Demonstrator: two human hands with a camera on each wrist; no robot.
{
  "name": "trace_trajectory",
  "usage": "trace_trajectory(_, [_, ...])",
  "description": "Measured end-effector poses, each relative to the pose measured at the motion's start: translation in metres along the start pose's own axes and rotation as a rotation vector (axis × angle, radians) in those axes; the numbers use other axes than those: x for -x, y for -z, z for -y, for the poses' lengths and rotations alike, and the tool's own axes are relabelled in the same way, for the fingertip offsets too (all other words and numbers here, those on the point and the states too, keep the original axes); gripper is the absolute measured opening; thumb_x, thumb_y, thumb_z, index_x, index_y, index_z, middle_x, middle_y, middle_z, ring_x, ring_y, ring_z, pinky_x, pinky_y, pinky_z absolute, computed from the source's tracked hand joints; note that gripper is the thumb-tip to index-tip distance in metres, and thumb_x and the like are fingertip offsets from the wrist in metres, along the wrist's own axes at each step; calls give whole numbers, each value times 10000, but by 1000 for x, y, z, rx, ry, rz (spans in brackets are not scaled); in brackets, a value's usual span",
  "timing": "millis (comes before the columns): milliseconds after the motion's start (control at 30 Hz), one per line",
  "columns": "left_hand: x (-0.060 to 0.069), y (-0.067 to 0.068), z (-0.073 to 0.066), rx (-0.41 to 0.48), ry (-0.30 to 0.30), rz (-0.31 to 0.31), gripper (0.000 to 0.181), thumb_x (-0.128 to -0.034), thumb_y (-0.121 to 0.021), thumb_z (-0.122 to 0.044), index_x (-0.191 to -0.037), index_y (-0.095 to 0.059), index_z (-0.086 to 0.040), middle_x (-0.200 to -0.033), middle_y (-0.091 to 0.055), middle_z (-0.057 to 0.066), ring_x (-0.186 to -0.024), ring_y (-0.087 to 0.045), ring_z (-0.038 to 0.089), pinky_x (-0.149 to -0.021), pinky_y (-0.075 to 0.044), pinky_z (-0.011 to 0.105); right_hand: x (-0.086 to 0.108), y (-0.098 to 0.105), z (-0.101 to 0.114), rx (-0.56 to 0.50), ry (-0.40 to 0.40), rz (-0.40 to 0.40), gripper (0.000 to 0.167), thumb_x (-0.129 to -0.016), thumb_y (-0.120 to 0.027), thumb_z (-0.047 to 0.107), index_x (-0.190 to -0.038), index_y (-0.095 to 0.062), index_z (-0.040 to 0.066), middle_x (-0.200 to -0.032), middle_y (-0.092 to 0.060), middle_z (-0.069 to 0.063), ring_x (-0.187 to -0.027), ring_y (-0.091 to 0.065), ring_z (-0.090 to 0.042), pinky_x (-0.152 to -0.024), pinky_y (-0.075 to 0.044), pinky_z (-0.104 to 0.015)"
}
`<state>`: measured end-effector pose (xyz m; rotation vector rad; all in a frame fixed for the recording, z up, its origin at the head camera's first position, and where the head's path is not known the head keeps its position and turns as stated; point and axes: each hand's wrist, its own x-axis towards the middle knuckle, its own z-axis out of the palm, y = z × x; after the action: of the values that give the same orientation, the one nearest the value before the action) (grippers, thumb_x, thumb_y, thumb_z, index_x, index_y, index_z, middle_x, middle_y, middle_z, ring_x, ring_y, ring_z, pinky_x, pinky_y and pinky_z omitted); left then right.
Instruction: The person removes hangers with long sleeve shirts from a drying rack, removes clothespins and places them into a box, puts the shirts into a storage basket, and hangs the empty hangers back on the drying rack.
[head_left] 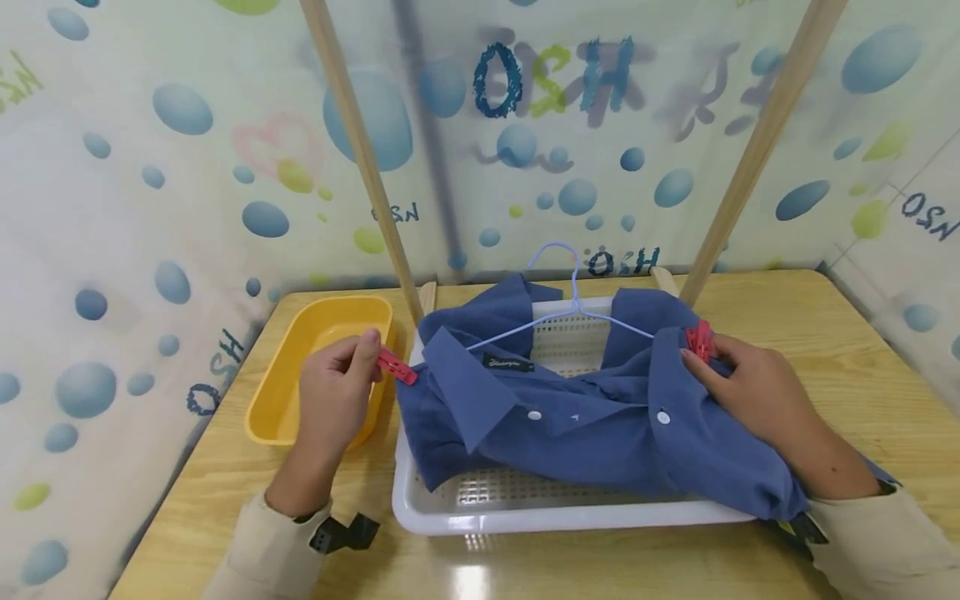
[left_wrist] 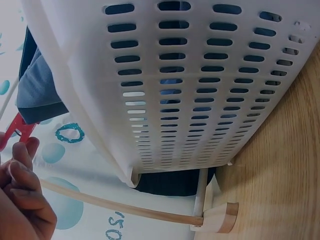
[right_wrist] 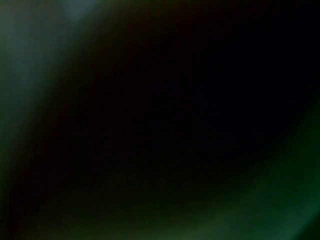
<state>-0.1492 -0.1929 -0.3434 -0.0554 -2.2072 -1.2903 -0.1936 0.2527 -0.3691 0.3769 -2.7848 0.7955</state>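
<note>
A blue buttoned shirt (head_left: 577, 442) lies over a white perforated basket (head_left: 525, 523), with a thin light-blue hanger (head_left: 576, 305) inside its collar area. My left hand (head_left: 333, 396) pinches a red clothespin (head_left: 396, 367) whose tip meets the shirt's left edge. On the other side, my right hand (head_left: 765, 392) holds a second red clothespin (head_left: 699, 340) at the shirt near the hanger's right end. The left wrist view shows the left hand (left_wrist: 25, 200) and its clothespin (left_wrist: 19, 129) beside blue cloth (left_wrist: 42, 87). Darkness and blur fill the right wrist view.
A yellow tray (head_left: 262, 421) stands left of the basket on the wooden table (head_left: 862, 333). Two wooden poles, a left one (head_left: 367, 162) and a right one (head_left: 757, 158), rise behind the basket. Behind them hangs a patterned curtain (head_left: 465, 192).
</note>
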Motion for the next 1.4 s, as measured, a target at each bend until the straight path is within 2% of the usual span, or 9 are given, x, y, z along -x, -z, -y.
trace_trajectory(100, [0, 1, 0, 30, -14, 0, 399, -999, -605, -183, -626, -668, -56, -531, -520, 44, -440, -368, 142, -400, -278, 270, 0, -2, -1, -8, 4, -5, 376, -973, -638, 364, -1092, -699, 13, -791, -697, -111, -678, -614, -232, -603, -411, -329])
trace_trajectory(233, [0, 1, -1, 89, 10, -21, 396, -994, -610, -164, -619, -649, -42, -497, -488, -21, -430, -377, 123, -395, -294, 257, 0, -4, -2, -7, 8, -14, 351, -974, -636, 362, -1040, -700, 23, -749, -674, -88, -656, -596, -216, -590, -394, -313])
trace_trajectory(467, [0, 2, -2, 127, 62, -46, 430, -1002, -604, -204, -624, -629, -1, -500, -483, -5, -456, -401, 127, -402, -298, 253, 2, -6, 2, 1, -4, -4, 339, -982, -619, 382, -839, -615, 74, -615, -495, -8, -570, -465, -159, -540, -312, -274])
trace_trajectory(733, [-1, 0, -3, 88, 100, -105, 452, -1003, -605, -261, -649, -631, 19, -533, -512, -43, -485, -432, 133, -426, -330, 236, 1, -5, 1, -6, -20, 12, 345, -983, -617, 394, -880, -634, 65, -632, -527, -11, -582, -482, -159, -542, -320, -274])
trace_trajectory(967, [-3, -3, -6, 142, 102, -162, 424, -1014, -585, -277, -736, -686, 28, -549, -525, -62, -490, -447, 118, -452, -361, 206, 0, -4, 4, -5, -25, 22, 353, -987, -609, 396, -882, -637, 60, -623, -512, -15, -581, -482, -168, -541, -321, -276])
trace_trajectory(1067, [-2, -3, -5, 171, 135, -176, 412, -1010, -593, -256, -713, -680, 16, -542, -522, -50, -487, -447, 118, -456, -367, 201, 0, -4, 4, -4, -30, 39, 364, -989, -604, 406, -911, -648, 53, -638, -533, -16, -594, -492, -168, -548, -326, -277])
trace_trajectory(1200, [-5, -1, -5, 259, 234, -210, 443, -996, -612, -328, -656, -641, -46, -559, -512, -34, -503, -443, 123, -472, -374, 192, 2, -3, 3, -2, -38, 32, 366, -981, -616, 409, -850, -620, 67, -618, -504, -11, -570, -475, -165, -535, -315, -276])
trace_trajectory(1333, [-13, 11, 1, 359, 313, -270, 460, -975, -623, -393, -648, -602, -69, -599, -495, -14, -507, -429, 114, -478, -376, 170, 2, -2, 1, 16, -32, 14, 397, -970, -631, 415, -742, -527, 106, -581, -407, 3, -535, -427, -159, -518, -275, -280])
trace_trajectory(1400, [-18, 18, 7, 343, 324, -267, 453, -976, -619, -399, -678, -622, -58, -610, -504, -3, -502, -433, 117, -473, -388, 169, 3, -2, 0, 25, -30, 8, 409, -967, -635, 413, -722, -499, 115, -577, -380, 9, -528, -410, -157, -518, -266, -282])
